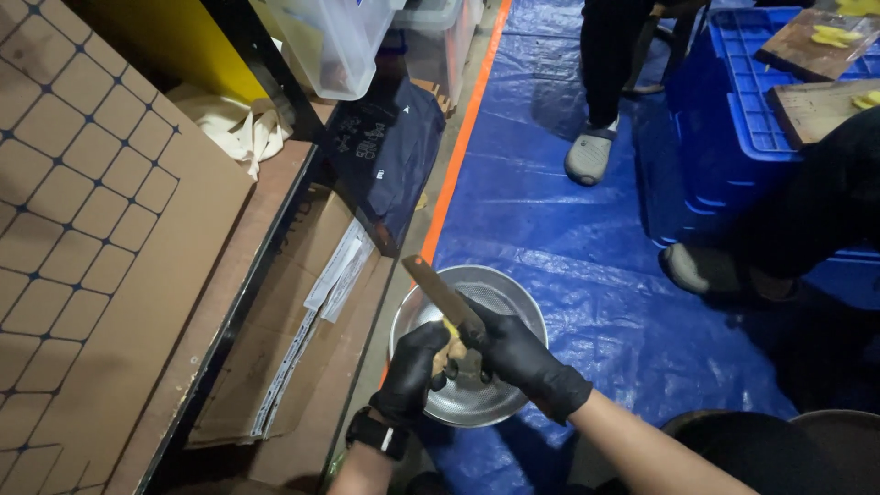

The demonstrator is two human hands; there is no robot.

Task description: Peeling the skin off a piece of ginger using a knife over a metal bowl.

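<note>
Both my hands wear black gloves and meet over a round metal bowl that sits on the blue tarp. My right hand grips the handle of a rusty flat-bladed knife, whose blade points up and to the left. My left hand, with a dark watch on the wrist, is closed on a small brownish piece with a yellow tip, pressed against the base of the blade. What the piece is cannot be made out.
Cardboard boxes and a gridded board lie to the left, with clear plastic tubs above. A blue crate with wooden boards stands at the upper right. Another person's legs and grey shoes stand on the blue tarp.
</note>
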